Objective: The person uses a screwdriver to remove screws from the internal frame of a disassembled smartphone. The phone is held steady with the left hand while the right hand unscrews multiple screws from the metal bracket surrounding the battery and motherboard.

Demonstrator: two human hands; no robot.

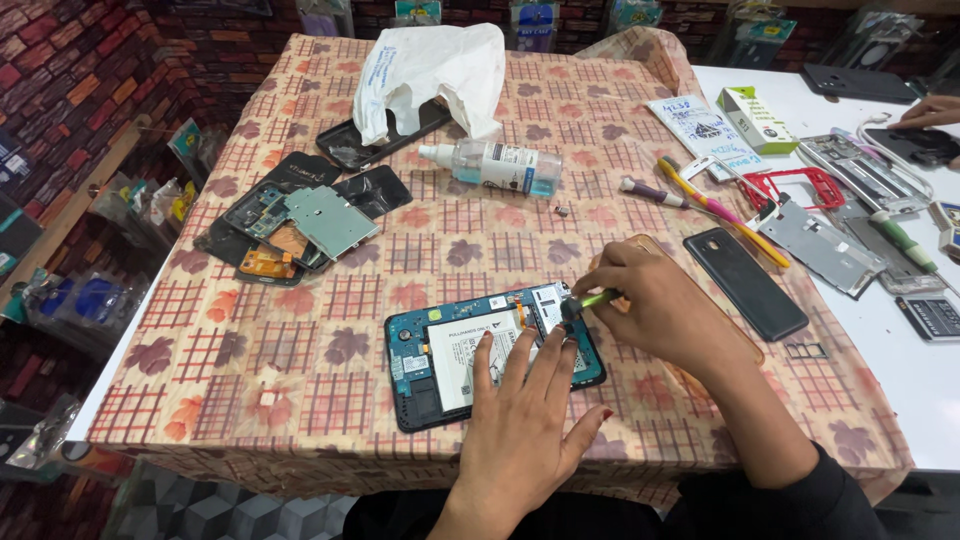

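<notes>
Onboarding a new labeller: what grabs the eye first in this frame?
The opened tablet, back cover off, lies at the near centre of the patterned tablecloth. The left hand presses flat on it, while the right hand works a green-tipped tool at its top edge. Further back lie a clear spray bottle and a white plastic bag.

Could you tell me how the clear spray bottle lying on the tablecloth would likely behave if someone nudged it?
The spray bottle lies on its side and looks round, so it would probably roll. It seems partly filled, so liquid may slosh. The checked tablecloth might slow it somewhat.
</notes>
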